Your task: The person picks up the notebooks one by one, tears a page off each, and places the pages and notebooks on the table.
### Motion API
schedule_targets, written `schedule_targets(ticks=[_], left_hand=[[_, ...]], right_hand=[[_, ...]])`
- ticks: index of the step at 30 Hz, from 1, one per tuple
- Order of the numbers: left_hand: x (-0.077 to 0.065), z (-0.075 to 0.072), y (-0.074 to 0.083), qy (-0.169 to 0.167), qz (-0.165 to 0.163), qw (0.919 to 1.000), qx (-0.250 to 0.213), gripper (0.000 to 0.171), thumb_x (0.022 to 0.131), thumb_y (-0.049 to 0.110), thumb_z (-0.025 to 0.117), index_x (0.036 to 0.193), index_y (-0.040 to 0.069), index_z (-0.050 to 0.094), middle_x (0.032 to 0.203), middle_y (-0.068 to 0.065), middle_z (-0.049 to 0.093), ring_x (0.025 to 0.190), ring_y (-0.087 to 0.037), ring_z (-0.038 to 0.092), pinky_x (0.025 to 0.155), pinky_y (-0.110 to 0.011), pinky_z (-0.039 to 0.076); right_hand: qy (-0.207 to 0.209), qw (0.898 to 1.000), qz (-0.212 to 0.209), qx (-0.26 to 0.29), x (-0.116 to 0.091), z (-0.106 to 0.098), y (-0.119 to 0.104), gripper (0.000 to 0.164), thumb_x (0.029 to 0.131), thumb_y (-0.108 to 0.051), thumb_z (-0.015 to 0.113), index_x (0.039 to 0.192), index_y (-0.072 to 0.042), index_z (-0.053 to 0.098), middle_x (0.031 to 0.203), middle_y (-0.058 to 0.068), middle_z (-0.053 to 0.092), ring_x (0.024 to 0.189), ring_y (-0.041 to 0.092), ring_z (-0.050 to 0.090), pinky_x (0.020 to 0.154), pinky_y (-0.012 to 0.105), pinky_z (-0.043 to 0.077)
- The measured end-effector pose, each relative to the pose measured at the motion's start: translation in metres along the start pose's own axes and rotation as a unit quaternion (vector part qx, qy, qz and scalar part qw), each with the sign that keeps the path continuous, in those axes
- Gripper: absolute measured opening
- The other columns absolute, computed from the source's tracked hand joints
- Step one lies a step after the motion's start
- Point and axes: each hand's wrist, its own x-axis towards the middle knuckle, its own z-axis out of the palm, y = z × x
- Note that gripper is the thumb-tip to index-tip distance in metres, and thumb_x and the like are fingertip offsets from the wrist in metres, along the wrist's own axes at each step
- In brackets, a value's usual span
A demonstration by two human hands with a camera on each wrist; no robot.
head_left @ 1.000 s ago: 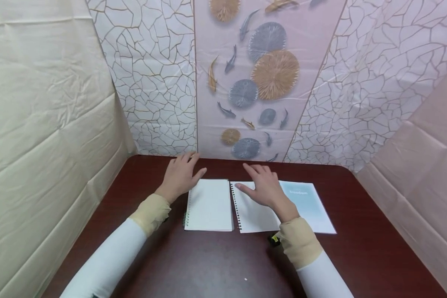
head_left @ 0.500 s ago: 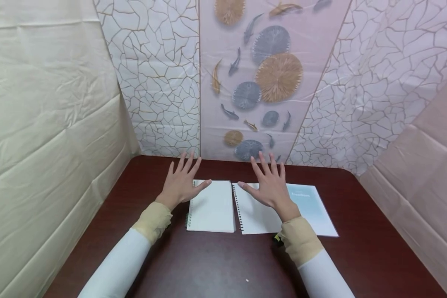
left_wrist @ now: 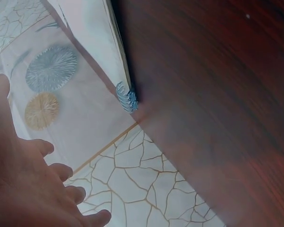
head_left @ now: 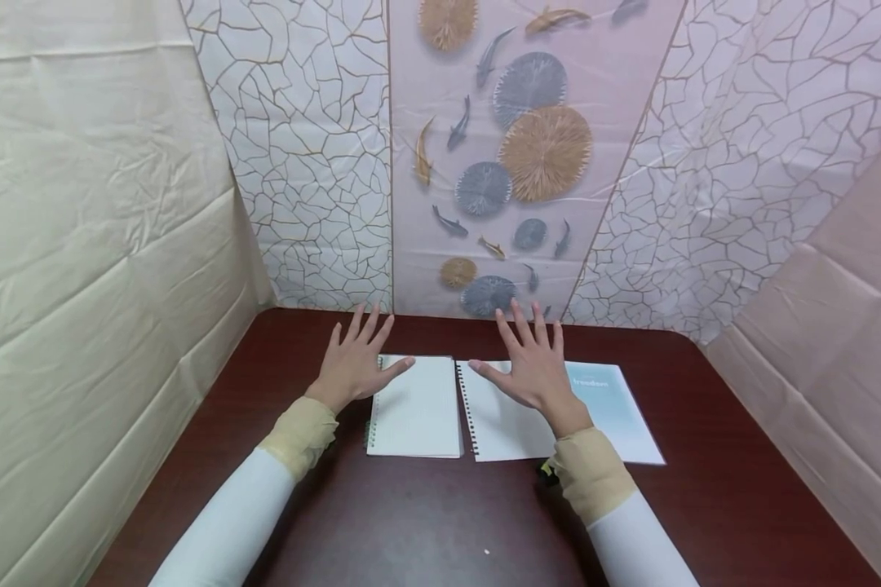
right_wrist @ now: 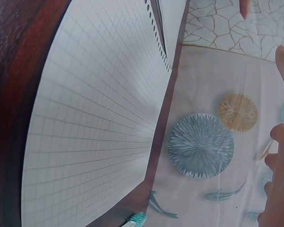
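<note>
In the head view my left hand (head_left: 352,367) is raised with fingers spread, overlapping the left edge of a notebook (head_left: 418,416) that lies open at a white page, its coil on the left. My right hand (head_left: 534,371) is likewise spread, over a white squared sheet (head_left: 495,428) with a row of holes along its left edge. Right of that hand lies a pale blue cover (head_left: 609,416) lettered "freedom". Neither hand holds anything. In the right wrist view a teal coil-like piece (right_wrist: 136,219) shows beyond the sheet; the right hand hides this area in the head view.
The dark red-brown table (head_left: 426,530) carries a tiny white scrap (head_left: 487,552) near the front. Beige cloth walls (head_left: 117,244) stand on both sides. A patterned cloth (head_left: 484,163) with fish and round leaves hangs at the back edge.
Over the last second both hands have spread their fingers wider and turned their fingertips more forward. The papers keep their places. Since half a second ago the hands have stayed nearly still.
</note>
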Motion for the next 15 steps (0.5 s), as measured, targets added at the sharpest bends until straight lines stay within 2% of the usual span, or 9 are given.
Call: schedule_targets(ticks=[9,12,15], left_hand=[[0.005,0.001,0.008,0.048,-0.016,0.9968,-0.061,0.098,0.097,0.086,0.033,0.172,0.026,0.017,0.179,-0.007,0.008,0.164,-0.031,-0.003,0.127,-0.064,0.007],[0.01,0.004,0.02,0.045,-0.02,0.9961,-0.073,0.098,0.096,0.088,0.03,0.172,0.028,0.014,0.179,-0.005,0.006,0.164,-0.033,-0.002,0.128,-0.062,0.008],[0.017,0.008,0.038,0.039,-0.01,0.9962,-0.077,0.099,0.096,0.089,0.028,0.172,0.028,0.013,0.179,-0.004,0.005,0.163,-0.036,0.001,0.128,-0.061,0.01]], right_hand=[[0.017,1.0,0.003,0.013,-0.007,0.001,0.003,0.104,0.092,-0.085,0.048,0.172,-0.024,0.02,0.179,0.007,0.01,0.163,0.038,-0.002,0.125,0.069,0.002],[0.029,0.998,0.015,0.044,-0.01,-0.003,0.004,0.103,0.093,-0.083,0.051,0.172,-0.023,0.022,0.178,0.01,0.013,0.163,0.038,-0.001,0.125,0.068,0.003],[0.046,0.995,0.035,0.079,-0.012,-0.01,0.008,0.102,0.093,-0.08,0.056,0.171,-0.022,0.023,0.177,0.014,0.016,0.163,0.038,0.0,0.126,0.067,0.004]])
